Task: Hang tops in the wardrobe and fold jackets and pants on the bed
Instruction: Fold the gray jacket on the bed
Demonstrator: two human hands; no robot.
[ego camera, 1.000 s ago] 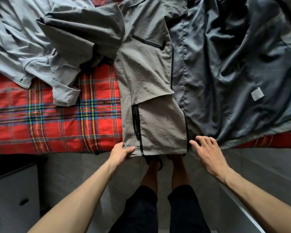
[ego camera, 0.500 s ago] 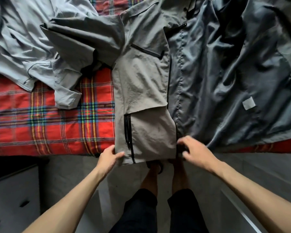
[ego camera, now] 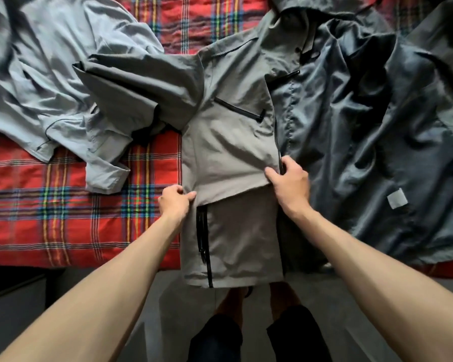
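**foldnoob:** So the grey jacket (ego camera: 230, 152) is lying front-up across the bed (ego camera: 63, 205), with its hem (ego camera: 233, 270) hanging off the near edge. The left hand (ego camera: 175, 202) is pinching the jacket's left side edge, and the right hand (ego camera: 290, 184) is curling its fingers round the zip edge of the closed front panel. Looks like they're squaring that panel up. What's going to bite them here?

**linenlurker:** Honestly, the other half. The dark lining (ego camera: 364, 126) is lying wide open and rumpled out to the right, so flipping it over like that would be trapping creases inside. The left sleeve (ego camera: 131, 82) is also sprawling over the pale blue shirt (ego camera: 50, 87) at the far left, so tugging the jacket could be dragging the shirt along. And with the hem dangling, I'm guessing that slick fabric could start sliding floorwards once both hands are letting go.
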